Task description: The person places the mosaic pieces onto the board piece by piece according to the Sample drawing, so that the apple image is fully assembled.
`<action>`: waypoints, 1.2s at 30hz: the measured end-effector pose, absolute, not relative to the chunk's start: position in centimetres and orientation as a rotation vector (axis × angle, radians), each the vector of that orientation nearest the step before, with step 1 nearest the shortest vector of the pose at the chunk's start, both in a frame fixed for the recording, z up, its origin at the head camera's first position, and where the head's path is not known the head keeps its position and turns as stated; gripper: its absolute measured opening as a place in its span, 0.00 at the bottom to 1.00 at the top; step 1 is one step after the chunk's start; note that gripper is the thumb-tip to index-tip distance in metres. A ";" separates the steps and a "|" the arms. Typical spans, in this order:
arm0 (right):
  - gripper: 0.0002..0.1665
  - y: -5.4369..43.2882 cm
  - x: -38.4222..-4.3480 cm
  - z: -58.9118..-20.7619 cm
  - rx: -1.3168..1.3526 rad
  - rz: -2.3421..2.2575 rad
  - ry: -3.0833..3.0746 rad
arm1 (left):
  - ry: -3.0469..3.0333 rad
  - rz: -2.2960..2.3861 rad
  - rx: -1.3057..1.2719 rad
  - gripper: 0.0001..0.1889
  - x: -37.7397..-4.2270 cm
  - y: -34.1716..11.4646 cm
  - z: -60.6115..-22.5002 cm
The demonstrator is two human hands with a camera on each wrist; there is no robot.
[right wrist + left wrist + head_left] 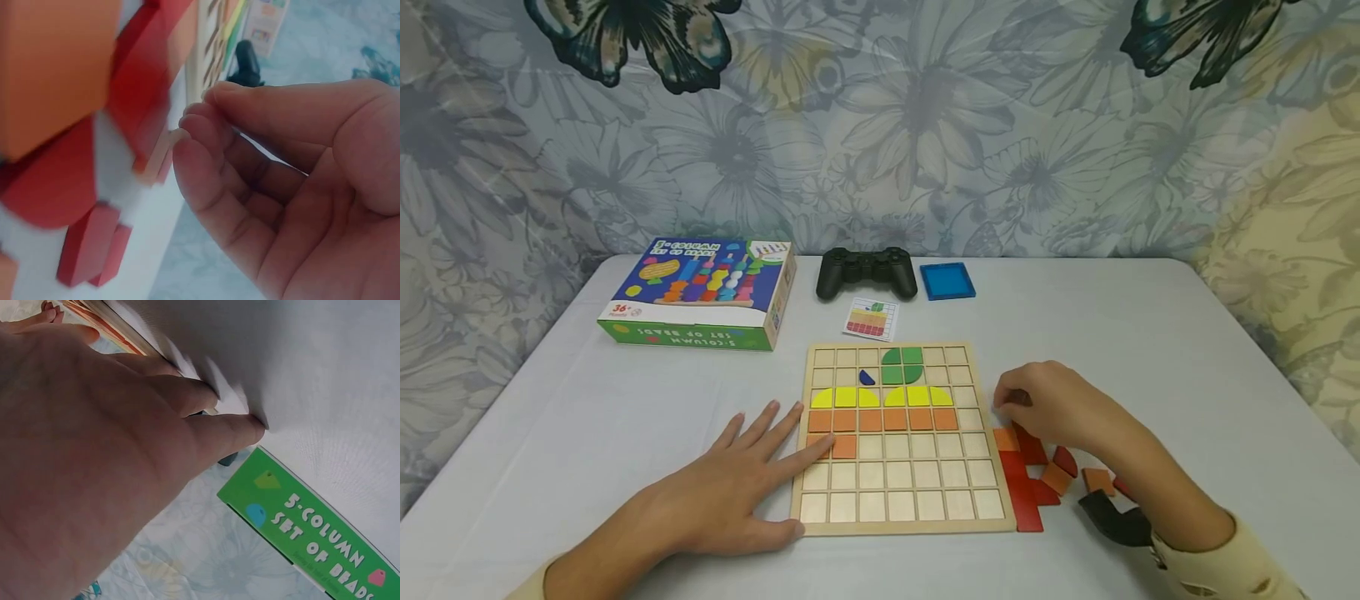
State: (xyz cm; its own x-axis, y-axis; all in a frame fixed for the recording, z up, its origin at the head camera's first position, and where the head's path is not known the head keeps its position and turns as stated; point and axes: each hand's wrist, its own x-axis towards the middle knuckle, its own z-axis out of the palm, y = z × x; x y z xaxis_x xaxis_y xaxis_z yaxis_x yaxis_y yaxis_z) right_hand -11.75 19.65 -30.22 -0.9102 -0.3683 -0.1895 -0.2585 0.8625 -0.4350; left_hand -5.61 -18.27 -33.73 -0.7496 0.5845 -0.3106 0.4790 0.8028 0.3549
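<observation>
A wooden grid board (901,527) lies on the white table, with green, yellow and orange pieces in its cells and a small dark blue piece (867,377) among them. Spread flat at its left side is my left hand (726,492); the index finger overlaps an orange square and the thumb tip is at the near corner. Right of the board, my right hand (1056,404) hovers by loose red pieces (1017,487) and orange pieces (1057,478). Its fingers (200,165) are curled with the thumb tip close to the index tip, and no piece shows between them.
Behind the board lie a pattern card (870,319), a black game controller (867,273) and a blue tray (947,281). A bead-set box (692,336) stands at the back left. A dark curved object (1112,521) is by my right wrist. Floral cloth (917,125) hangs behind the table.
</observation>
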 end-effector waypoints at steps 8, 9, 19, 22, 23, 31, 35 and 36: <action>0.05 20.7 -11.5 -30.5 -0.474 -0.575 2.722 | 2.603 0.384 0.856 0.39 -5.2 -18.1 -33.5; 0.05 20.7 -11.5 -30.5 -0.471 -0.578 2.703 | 2.610 0.379 0.861 0.39 -5.2 -18.0 -33.5; 0.08 20.8 -11.6 -31.0 -0.512 -0.652 2.540 | 2.616 0.359 0.843 0.40 -5.2 -17.9 -33.6; 0.09 20.8 -11.6 -31.1 -0.508 -0.666 2.533 | 2.620 0.346 0.826 0.41 -5.2 -17.8 -33.5; 0.10 20.8 -11.6 -31.1 -0.506 -0.672 2.531 | 2.624 0.340 0.817 0.42 -5.1 -17.8 -33.5; 0.09 20.9 -11.5 -30.7 -0.438 -0.759 2.499 | 2.656 0.237 0.733 0.56 -5.1 -17.4 -33.6; 0.07 21.2 -11.7 -30.4 -0.417 -0.806 2.502 | 2.646 0.222 0.708 0.59 -5.3 -17.5 -33.6; 0.07 21.3 -11.7 -30.3 -0.420 -0.815 2.509 | 2.645 0.224 0.704 0.60 -5.3 -17.5 -33.6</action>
